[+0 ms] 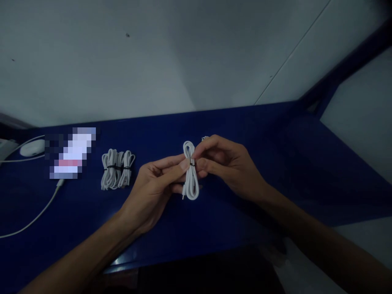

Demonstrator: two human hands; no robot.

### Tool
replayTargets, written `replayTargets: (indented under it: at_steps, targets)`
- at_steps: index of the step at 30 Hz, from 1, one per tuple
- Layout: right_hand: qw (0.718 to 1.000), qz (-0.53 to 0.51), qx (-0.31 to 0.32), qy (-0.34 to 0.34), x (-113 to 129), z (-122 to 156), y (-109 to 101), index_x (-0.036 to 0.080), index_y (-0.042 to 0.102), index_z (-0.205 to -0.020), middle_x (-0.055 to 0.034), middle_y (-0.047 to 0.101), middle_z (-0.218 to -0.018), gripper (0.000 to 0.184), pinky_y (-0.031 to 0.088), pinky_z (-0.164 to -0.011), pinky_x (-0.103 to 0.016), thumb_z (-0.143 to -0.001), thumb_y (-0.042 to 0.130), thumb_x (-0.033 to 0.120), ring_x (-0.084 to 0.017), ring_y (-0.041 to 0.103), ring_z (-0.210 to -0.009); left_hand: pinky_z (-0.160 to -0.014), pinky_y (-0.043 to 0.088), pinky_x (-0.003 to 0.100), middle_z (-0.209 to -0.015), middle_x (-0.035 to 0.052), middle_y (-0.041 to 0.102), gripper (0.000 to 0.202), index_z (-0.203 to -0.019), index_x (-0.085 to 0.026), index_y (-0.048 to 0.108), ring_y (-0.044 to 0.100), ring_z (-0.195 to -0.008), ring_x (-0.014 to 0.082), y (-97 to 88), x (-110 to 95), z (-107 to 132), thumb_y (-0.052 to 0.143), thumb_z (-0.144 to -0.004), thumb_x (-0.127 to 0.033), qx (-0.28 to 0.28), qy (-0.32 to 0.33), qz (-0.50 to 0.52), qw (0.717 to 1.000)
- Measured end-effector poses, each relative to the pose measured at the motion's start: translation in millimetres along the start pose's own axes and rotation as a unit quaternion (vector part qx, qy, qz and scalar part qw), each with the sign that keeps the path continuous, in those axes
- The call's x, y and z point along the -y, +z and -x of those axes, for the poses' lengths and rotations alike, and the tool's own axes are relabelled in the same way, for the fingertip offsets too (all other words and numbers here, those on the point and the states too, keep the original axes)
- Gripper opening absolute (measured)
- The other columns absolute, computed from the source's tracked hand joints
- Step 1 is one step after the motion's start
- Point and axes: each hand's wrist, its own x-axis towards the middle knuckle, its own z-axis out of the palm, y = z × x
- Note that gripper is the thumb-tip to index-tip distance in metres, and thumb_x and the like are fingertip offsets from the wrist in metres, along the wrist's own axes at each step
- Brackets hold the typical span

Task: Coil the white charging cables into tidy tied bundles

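Observation:
A coiled white cable (192, 185) is held upright in front of me over the blue table, with a thin black tie (191, 164) around its middle. My left hand (162, 175) grips it from the left, thumb on the front and fingers behind. From the right, my right hand (223, 161) has its thumb and forefinger at the tie; whether they pinch the tie's end is too dark to make out. A metal plug end points down at the coil's lower left. Left of my hands lie several similar white cable bundles (113, 171), bound with black ties.
The blue table (239, 220) meets a pale wall (137, 73) at the back. At the left lies a lit, blurred-out phone (73, 153) with a white cord (50, 206) plugged in, beside a white rounded object (32, 148). Something small and white (205, 138) shows behind my right hand.

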Motion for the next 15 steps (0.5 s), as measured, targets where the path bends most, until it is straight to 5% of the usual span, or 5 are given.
replayTargets:
  at_steps: [4, 8, 15]
  targets:
    - [0.998, 0.024, -0.055, -0.016, 0.2, -0.6, 1.7, 0.027, 0.076, -0.112, -0.0024, 0.075, -0.105, 0.009, 0.064, -0.086, -0.032, -0.103, 0.073, 0.030, -0.018, 0.073, -0.097, -0.089, 0.066, 0.029, -0.110, 0.0122, 0.084, 0.024, -0.119, -0.016, 0.083, 0.081, -0.103, 0.0230, 0.8, -0.4, 1.1, 0.076, -0.100, -0.029, 0.008, 0.005, 0.014, 1.000]
    - [0.992, 0.050, -0.118, 0.008, -1.7, -1.3, 2.2, 0.027, 0.074, -0.120, -0.0015, 0.072, -0.105, 0.017, 0.061, -0.073, -0.028, -0.104, 0.072, 0.031, -0.014, 0.069, -0.082, -0.091, 0.066, 0.032, -0.115, 0.0135, 0.083, 0.023, -0.118, -0.016, 0.083, 0.080, -0.111, 0.0270, -0.2, 1.0, 0.6, 0.075, -0.101, -0.030, 0.017, 0.001, 0.021, 1.000]
    - [0.987, 0.070, -0.090, 0.110, 0.5, -0.9, 8.0, 0.027, 0.078, -0.116, -0.0044, 0.073, -0.104, 0.020, 0.059, -0.064, -0.027, -0.105, 0.067, 0.040, -0.017, 0.069, -0.086, -0.094, 0.065, 0.032, -0.119, 0.0131, 0.083, 0.027, -0.122, -0.018, 0.082, 0.079, -0.115, 0.0266, -3.5, 5.9, -2.5, 0.075, -0.101, -0.033, 0.036, -0.022, -0.003, 0.999]
